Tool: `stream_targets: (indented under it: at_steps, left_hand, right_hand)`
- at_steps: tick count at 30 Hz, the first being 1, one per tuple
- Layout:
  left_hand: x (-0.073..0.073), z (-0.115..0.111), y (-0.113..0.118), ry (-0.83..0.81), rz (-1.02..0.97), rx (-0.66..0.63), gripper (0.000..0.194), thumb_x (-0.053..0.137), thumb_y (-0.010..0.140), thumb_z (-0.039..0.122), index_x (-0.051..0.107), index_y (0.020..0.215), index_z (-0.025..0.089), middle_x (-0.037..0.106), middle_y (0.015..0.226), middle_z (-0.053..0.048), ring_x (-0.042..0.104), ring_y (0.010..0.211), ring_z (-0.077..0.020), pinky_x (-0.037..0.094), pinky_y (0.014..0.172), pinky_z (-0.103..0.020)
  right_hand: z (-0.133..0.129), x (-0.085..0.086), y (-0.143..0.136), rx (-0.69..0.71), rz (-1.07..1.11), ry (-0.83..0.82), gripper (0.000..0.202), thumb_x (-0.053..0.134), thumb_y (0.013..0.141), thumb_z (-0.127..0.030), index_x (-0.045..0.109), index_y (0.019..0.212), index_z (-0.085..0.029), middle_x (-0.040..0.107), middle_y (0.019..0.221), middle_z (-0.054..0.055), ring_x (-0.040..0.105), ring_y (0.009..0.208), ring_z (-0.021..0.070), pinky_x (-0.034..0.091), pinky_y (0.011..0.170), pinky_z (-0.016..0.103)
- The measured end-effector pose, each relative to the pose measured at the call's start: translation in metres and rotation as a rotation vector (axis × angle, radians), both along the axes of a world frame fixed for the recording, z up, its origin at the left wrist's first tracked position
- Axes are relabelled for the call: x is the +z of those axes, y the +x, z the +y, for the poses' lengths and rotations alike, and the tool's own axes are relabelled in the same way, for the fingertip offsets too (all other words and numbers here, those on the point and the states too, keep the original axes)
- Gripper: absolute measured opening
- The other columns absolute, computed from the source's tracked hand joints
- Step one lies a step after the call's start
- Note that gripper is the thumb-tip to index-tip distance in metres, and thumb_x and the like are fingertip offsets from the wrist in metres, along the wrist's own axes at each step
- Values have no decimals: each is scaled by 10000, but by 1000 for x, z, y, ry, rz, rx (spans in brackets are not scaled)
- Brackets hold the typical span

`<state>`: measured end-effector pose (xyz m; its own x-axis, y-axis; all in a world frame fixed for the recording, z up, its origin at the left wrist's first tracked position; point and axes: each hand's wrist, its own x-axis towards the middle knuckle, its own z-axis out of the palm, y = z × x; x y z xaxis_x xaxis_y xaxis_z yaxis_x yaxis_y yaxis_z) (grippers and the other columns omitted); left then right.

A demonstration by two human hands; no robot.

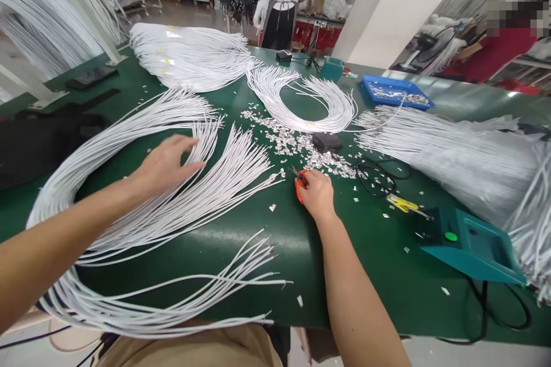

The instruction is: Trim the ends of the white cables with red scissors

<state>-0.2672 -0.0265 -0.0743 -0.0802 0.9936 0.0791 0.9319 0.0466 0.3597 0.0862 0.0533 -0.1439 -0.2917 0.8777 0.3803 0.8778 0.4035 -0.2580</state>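
My left hand (166, 165) hovers over or rests on a bundle of white cables (206, 192), thumb and fingers apart. These cables curve in a large loop on the left, and their cut ends fan out toward the middle. In my right hand (317, 192) is a small pair of scissors (300, 183) with orange-red handles, blades pointing up and left. Small silvery-white scraps (297, 146) lie scattered just beyond the scissors. Nearer my body, a few separate cable ends (241, 272) spread across the green table (267, 212).
Further cable bundles lie at the back (193, 60), centre back (318, 117) and right (451, 140). A blue tray (398, 92) holds small pieces. On the right are yellow-handled snips (402, 203), a teal device (473, 246) and black cords. People stand in the background.
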Motion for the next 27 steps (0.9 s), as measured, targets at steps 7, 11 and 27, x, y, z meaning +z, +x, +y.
stream_targets:
  at_steps: [7, 11, 27]
  left_hand:
    - [-49, -96, 69, 78, 244, -160, 637, 532, 877, 539, 471, 1329, 94, 548, 1263, -211, 529, 1151, -360, 459, 969, -473]
    - [-48, -97, 80, -75, 273, -98, 497, 459, 932, 430, 444, 1317, 116, 528, 1211, -197, 601, 1001, -316, 531, 778, -398]
    - [-25, -62, 86, -423, 318, -262, 317, 474, 695, 39, 585, 969, 152, 608, 1032, -148, 596, 1012, -296, 465, 882, -387]
  right_hand:
    - [-25, 16, -24, 379, 210, 1, 281, 557, 841, -264, 494, 577, -195, 562, 635, 14, 482, 622, 129, 370, 669, 261]
    - [-43, 26, -42, 670, -11, -241, 172, 600, 752, -187, 540, 592, -202, 584, 640, -16, 491, 604, 112, 342, 610, 239]
    - [-1, 5, 9, -114, 7, -85, 135, 536, 827, -184, 634, 735, -174, 652, 844, 85, 568, 722, 188, 337, 645, 301]
